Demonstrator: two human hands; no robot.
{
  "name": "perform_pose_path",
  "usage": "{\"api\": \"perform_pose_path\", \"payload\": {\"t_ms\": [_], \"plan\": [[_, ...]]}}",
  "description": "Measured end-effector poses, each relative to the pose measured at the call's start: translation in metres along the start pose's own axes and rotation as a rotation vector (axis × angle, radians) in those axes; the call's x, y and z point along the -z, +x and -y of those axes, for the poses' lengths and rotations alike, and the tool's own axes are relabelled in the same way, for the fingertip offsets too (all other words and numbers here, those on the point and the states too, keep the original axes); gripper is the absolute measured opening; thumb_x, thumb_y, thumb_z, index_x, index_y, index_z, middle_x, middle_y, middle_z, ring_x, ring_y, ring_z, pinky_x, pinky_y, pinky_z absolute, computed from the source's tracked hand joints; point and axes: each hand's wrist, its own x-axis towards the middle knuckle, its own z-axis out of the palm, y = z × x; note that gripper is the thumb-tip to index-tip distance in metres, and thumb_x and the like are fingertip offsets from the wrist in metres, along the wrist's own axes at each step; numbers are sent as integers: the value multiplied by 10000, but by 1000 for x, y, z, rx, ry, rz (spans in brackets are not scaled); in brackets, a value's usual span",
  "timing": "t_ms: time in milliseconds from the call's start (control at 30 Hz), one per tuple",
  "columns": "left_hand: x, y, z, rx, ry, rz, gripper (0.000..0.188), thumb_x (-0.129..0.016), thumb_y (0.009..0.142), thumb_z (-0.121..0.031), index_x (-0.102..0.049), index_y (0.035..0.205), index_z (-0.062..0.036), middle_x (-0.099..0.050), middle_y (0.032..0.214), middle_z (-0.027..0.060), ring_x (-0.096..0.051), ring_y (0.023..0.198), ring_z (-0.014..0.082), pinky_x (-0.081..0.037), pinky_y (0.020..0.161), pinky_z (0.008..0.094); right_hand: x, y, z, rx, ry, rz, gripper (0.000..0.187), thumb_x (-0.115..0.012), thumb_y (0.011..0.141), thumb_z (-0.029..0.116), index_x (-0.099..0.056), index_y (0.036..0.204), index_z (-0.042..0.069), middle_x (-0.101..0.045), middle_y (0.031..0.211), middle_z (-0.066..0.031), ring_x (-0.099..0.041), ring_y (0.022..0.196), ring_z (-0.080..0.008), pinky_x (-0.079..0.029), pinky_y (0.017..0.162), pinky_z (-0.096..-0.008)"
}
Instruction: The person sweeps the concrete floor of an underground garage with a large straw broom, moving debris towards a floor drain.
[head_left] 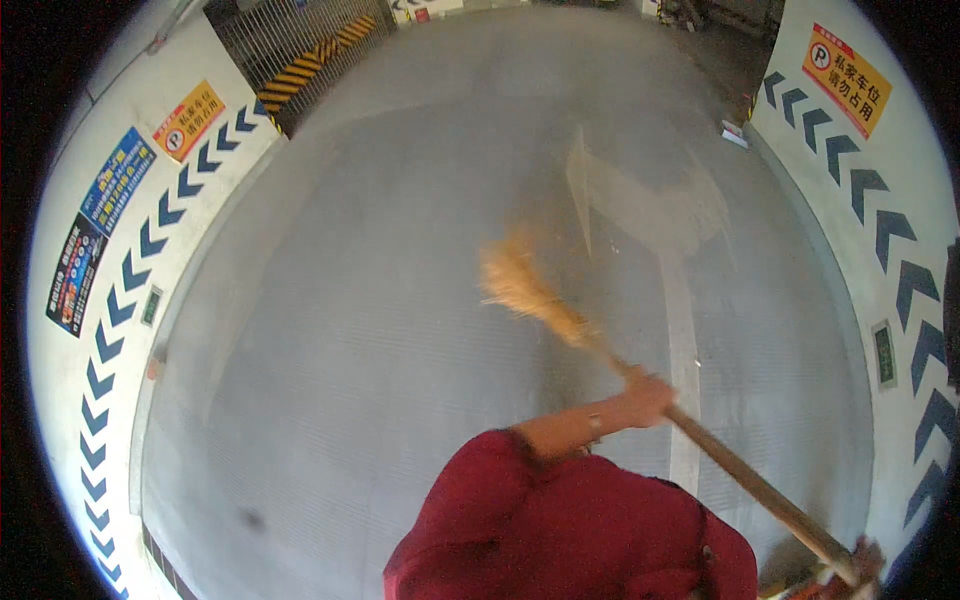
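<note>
A straw broom with a long wooden handle (745, 472) slants across the view from the lower right up to the middle. Its yellowish bristles (525, 285) are blurred and hang over or touch the grey floor; I cannot tell which. My left hand (648, 398) is wrapped round the handle a little below the bristles, with my left arm reaching across in front of me. Near the handle's far end, at the lower right, my right hand (862, 572) is closed round the wood, partly cut off by the dark rim.
The grey floor (350, 330) bears a faded white arrow (675, 220). White walls with dark chevrons run along the left (110, 400) and right (840, 100). A barred gate (300, 50) with a yellow-black strip stands at the far left. A small pale object (735, 134) lies by the right wall.
</note>
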Motion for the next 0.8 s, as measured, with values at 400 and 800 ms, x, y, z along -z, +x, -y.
{"api": "perform_pose_path", "payload": {"t_ms": [400,800], "plan": [[33,-224,341,976,340,94,185,-570,707,-215,-607,886,-186,-589,939,35,-536,957,244,-367,797,511,-407,-69,-151,-1089,909,632,240,-653,720,176,-520,833,11,-580,902,-190,-536,927,-314,-404,861,-479],[-35,-39,479,244,174,74,173,-558,719,-270,-635,779,-128,-603,749,100,-572,734,303,-413,594,441,-432,-46,-153,-1309,350,39,244,-645,682,173,-482,838,81,-546,784,-77,-536,788,-231,-435,758,-411]]}}
